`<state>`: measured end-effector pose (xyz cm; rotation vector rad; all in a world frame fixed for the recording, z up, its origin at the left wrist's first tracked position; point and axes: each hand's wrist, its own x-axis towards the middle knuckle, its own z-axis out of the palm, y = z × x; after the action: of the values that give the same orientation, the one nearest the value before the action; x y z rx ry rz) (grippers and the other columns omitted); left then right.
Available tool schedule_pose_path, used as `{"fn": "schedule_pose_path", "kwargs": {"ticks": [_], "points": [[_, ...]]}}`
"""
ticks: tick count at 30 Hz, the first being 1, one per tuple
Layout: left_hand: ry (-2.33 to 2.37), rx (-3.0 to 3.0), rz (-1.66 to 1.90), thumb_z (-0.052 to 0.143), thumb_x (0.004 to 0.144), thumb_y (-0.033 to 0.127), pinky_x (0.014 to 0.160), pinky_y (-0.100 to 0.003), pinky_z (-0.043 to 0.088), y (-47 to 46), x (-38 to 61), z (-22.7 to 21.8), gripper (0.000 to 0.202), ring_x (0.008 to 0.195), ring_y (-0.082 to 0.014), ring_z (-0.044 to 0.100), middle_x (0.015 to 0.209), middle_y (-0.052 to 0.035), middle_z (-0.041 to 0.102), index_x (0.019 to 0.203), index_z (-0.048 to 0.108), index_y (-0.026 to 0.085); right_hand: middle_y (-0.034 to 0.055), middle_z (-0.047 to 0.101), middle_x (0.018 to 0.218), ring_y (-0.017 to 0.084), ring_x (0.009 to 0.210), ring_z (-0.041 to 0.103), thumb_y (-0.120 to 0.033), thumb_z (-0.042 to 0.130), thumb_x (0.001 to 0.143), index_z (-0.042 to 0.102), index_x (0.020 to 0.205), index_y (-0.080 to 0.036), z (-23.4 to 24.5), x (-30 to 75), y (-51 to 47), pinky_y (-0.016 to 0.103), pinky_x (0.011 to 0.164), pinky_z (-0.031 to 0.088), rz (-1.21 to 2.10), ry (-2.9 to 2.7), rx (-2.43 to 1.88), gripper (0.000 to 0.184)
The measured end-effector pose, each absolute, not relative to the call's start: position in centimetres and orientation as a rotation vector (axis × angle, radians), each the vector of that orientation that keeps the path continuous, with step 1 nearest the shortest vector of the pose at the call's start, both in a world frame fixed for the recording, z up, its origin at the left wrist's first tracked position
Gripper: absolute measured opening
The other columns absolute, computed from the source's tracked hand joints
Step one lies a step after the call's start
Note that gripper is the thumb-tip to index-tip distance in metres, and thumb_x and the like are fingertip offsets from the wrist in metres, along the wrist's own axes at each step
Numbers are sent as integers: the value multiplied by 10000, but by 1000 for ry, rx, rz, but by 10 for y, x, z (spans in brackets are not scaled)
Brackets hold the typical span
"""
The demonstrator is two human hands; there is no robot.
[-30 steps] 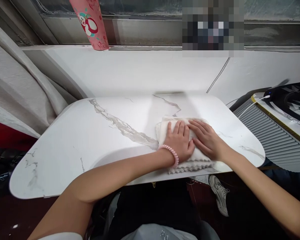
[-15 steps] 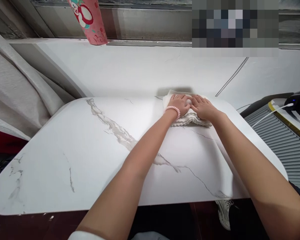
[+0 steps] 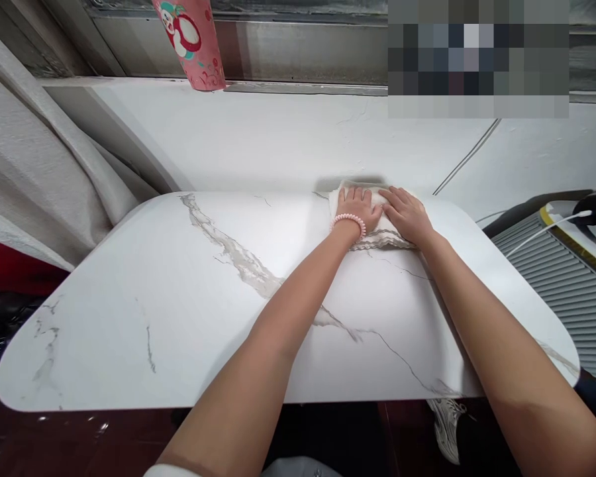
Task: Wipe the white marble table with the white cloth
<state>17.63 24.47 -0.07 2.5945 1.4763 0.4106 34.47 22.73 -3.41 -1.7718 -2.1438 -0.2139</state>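
A folded, cream-white cloth (image 3: 385, 238) lies near the far edge of a white marble-patterned table (image 3: 189, 318), close to the wall. Its layered, wavy edge faces me. My left hand (image 3: 358, 205), with a pink coiled band at the wrist, presses flat on the left part of the cloth, fingers spread. On the right part rests my right hand (image 3: 406, 215), palm down and fingers stretched out. The hands are side by side, thumbs near each other. Both palms cover much of the cloth.
A pink patterned cup (image 3: 201, 53) stands on the window ledge at the back. Grey curtains (image 3: 40, 152) hang at left. On the right, a ribbed grey cabinet (image 3: 566, 278) carries a black device with a white cable (image 3: 546, 232). Thin wires (image 3: 469, 156) run down the wall.
The view has shifted slightly, moving the scene a little rightward in the picture. My left fingers look more spread, and the cloth's front layers look flatter. Both hands stay on the cloth.
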Motion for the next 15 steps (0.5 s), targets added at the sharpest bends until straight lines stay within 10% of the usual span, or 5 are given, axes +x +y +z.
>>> {"fn": "schedule_pose_path", "kwargs": {"ticks": [15], "points": [[1199, 2728, 290, 258, 967, 487, 1177, -645, 122, 41, 143, 2, 683, 1474, -384, 156, 1580, -196, 257, 1509, 298, 74, 86, 313, 1573, 328, 1457, 259, -443, 242, 999, 355, 1488, -293, -10, 323, 11, 611, 1126, 306, -72, -2260, -1746, 524]]}}
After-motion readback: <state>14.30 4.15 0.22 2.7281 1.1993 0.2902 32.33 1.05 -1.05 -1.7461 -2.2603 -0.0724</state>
